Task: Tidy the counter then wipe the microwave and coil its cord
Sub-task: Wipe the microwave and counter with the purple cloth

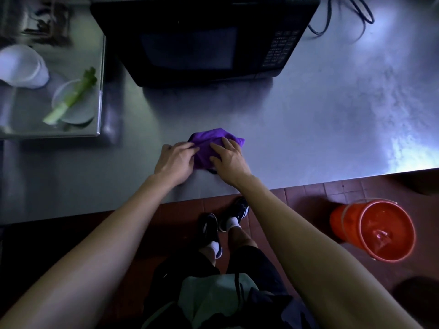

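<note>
Both hands are on a bunched-up purple cloth (213, 148) sitting on the steel table (308, 129), close to the front edge & a bit in front of the microwave (202, 36). Left hand (174, 161) is at the cloth's left side, its fingers (187, 146) look curled in and pinching the fabric edge, tho the tips are partly hidden so not 100% sure. Right hand (228, 157) lies on top of the cloth, fingers spread and pretty flat, pressing down on it.

Microwave is black, at the back of the table, door closed, keypad on its right side. Its cord (349, 13) lies in loose loops on the table behind/right of it, well apart from the hands.

Left side there's a metal tray (101, 91) w/ a white cup (21, 65) tipped on its side, a clear round lid (73, 103) and a green veg stalk (71, 98) lying across that lid. Some dark stuff further back, too blurry to tell.

On the reddish tile floor (308, 198) to the right stands an orange bucket (373, 229) w/ liquid in it.
</note>
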Motion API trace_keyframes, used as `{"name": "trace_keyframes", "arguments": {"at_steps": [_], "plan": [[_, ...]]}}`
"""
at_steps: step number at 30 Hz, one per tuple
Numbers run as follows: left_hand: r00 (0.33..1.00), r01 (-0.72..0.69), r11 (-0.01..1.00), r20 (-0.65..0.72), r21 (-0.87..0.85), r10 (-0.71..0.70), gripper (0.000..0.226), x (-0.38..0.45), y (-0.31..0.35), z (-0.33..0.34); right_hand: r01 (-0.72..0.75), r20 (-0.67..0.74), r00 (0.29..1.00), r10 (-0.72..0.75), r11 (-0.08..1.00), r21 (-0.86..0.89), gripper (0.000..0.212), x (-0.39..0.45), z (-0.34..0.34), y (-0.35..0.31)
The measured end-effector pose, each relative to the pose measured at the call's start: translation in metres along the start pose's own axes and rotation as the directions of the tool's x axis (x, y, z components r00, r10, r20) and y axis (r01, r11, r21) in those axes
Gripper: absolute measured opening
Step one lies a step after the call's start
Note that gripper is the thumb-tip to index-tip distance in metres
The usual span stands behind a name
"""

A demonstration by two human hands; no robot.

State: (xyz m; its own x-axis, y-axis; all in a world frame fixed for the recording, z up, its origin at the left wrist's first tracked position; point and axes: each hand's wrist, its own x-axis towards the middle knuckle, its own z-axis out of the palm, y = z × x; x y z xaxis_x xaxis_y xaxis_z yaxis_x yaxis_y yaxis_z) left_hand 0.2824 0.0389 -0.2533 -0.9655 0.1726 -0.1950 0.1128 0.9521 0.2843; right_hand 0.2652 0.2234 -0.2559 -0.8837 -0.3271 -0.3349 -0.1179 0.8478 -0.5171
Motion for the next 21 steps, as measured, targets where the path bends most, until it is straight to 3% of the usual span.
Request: {"name": "trace_keyframes", "arguments": {"at_steps": [5, 10, 15, 21], "plan": [[0.999, 0.036, 0.998, 0.023, -0.057, -0.035, 0.034, -0.026, -0.015, 0.003, 0.042, -0.002, 0.999, -0.042, 0.999, -0.033, 0.042, -0.004, 0.012, -0.021], [0.999, 0.005, 0.997, 0.038, -0.072, -0.003, 0.043, -0.055, -0.002, 0.019, 0.066, 0.076, 0.996, -0.054, 0.984, -0.164, 0.053, -0.019, 0.011, -0.018], [0.999, -0.049, 0.991, 0.01, -0.124, 0.05, 0.042, -0.058, 0.024, 0.026, 0.075, 0.134, 0.99, -0.045, 0.97, -0.232, 0.074, -0.042, 0.003, 0.002], [0.991, -0.127, 0.983, 0.022, -0.131, 0.131, 0.045, -0.062, 0.072, 0.041, 0.07, 0.123, 0.992, -0.032, 0.945, -0.32, 0.073, -0.072, -0.008, 0.041]]}}
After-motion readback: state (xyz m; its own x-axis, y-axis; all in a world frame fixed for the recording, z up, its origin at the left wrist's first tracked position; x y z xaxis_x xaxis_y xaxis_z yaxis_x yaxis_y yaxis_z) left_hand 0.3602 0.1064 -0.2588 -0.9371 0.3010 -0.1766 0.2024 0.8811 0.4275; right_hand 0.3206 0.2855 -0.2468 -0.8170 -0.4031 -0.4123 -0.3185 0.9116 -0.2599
